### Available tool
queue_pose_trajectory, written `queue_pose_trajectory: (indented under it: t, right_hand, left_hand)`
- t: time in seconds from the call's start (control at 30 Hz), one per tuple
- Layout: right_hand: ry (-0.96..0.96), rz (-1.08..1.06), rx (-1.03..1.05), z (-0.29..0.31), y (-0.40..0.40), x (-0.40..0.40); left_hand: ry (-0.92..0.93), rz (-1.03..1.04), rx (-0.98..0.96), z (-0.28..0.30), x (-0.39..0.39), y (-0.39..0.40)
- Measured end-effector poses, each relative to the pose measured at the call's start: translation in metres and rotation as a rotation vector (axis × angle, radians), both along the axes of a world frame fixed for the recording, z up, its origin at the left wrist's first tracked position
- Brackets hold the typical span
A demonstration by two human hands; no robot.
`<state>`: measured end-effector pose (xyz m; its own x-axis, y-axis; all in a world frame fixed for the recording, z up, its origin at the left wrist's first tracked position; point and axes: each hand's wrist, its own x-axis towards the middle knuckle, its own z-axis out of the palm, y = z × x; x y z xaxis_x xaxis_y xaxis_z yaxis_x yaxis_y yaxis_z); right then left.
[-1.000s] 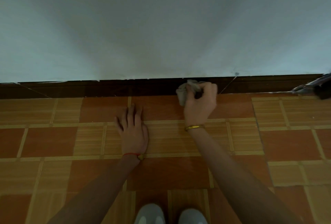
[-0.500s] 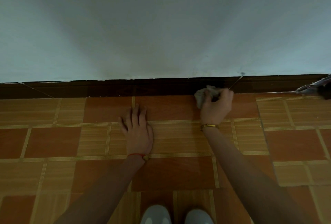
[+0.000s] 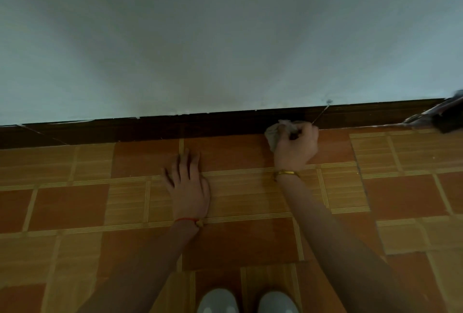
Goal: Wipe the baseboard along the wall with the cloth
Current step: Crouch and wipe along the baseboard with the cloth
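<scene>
- I see a tiled floor, orange-brown squares split by paler striped bands, filling the lower half of the view.
- Plain pale wall fills the upper half; dim light, darker toward centre.
- Dark brown baseboard runs along the wall foot, left edge to about 2 o'clock, tilted slightly up to the right.
- White chips or paint flecks along the baseboard's top edge at 10 o'clock.
- Right hand at 1 o'clock, fingers curled tight around a bunched grey cloth; the cloth is pressed against the baseboard's lower face where it meets the floor.
- Gold bangle on the right wrist.
- Left hand near centre, flat on the tile, palm down, fingers spread a little and pointing to the wall; holds nothing.
- Red string bracelet on the left wrist.
- Thin pale streak crosses the baseboard just right of the cloth.
- Blurred dark object at 3 o'clock by the baseboard; I cannot tell what it is.
- Two pale shoe toes at 6 o'clock.
</scene>
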<state>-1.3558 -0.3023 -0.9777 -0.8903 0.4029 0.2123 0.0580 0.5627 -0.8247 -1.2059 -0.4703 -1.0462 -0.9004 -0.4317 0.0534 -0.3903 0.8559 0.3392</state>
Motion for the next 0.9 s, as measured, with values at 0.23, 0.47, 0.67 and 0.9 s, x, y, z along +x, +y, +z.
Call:
queue_pose_trajectory:
  t: [0.23, 0.47, 0.67, 0.9]
  right_hand:
    - [0.157, 0.198, 0.000, 0.022, -0.028, 0.013]
    - [0.223, 0.257, -0.031, 0.030, -0.030, 0.013]
    - [0.181, -0.100, -0.043, 0.032, 0.034, -0.014]
    - [0.201, 0.175, 0.046, 0.030, -0.002, 0.004]
  left_hand:
    - [0.006, 0.011, -0.003, 0.001, -0.002, 0.001]
    - [0.027, -0.002, -0.016, 0.000, 0.001, 0.000]
    - [0.003, -0.002, -0.013, 0.001, 0.000, 0.000]
    - [0.024, 0.015, -0.036, -0.003, -0.002, 0.003]
